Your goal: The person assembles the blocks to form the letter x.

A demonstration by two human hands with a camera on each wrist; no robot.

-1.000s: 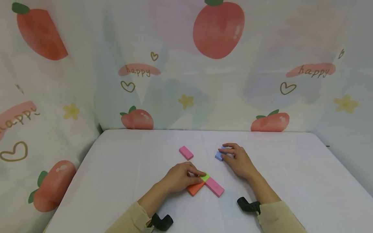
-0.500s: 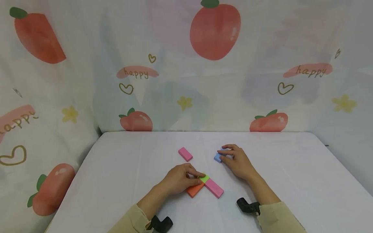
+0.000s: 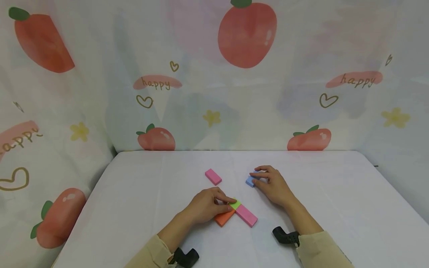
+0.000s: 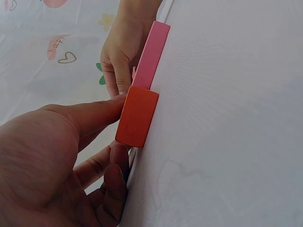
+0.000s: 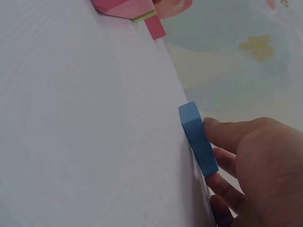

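Note:
My left hand holds an orange block, with thumb and index fingertip over it and beside a lime-green block. A pink block slants away from the green one, end to end with it, toward the near right. In the left wrist view the thumb lies along one edge of the orange block, other fingers curling under its far side. My right hand pinches a blue block farther back. The right wrist view has the thumb against one side of the blue block, fingers on the opposite side.
A second pink block lies alone behind the left hand. White cloth covers the table, whose back edge meets a fruit-printed curtain. Black wrist mounts sit at both sleeve cuffs.
The whole view has tilted and shifted slightly. Both hands keep their grips, and the blocks stay where they were.

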